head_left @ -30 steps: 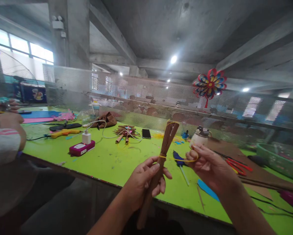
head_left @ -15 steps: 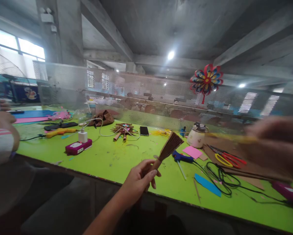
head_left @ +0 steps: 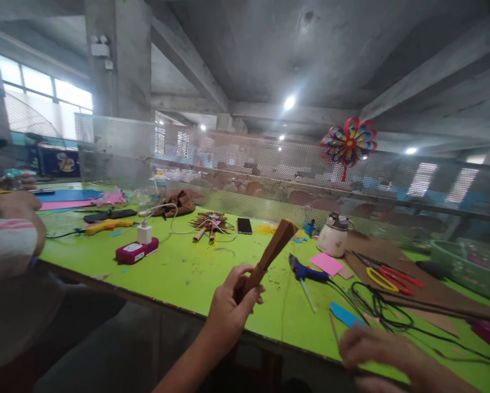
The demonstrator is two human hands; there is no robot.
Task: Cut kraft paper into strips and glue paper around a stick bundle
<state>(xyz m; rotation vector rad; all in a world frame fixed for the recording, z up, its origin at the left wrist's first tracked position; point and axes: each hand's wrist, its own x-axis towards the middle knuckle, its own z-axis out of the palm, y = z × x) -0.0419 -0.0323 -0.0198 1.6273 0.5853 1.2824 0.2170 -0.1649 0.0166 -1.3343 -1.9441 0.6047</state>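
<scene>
My left hand [head_left: 230, 305] is closed around the rolled handle of a small brown paper broom [head_left: 275, 245], its flared end tilted up and to the right above the table's front edge. At the lower right my right hand [head_left: 379, 352] is smeared by motion, and its fingers cannot be made out clearly. It hangs by the front edge, close to a blue paper strip [head_left: 347, 315] and a thin brown stick [head_left: 334, 327]. A blue glue gun [head_left: 308, 271] with a glue stick lies between and beyond my hands.
Yellow- and red-handled scissors [head_left: 392, 278] lie on brown sheets [head_left: 417, 267], beside a pink paper [head_left: 326, 264] and a white jug [head_left: 332, 238]. A green basket [head_left: 445, 267] stands right. A purple power strip [head_left: 136, 251] and a co-worker's arm [head_left: 19, 204] are left.
My right hand has dropped from the upper right to the table's front edge. The broom has turned in my left hand and now shows a narrower side. The view has shifted slightly.
</scene>
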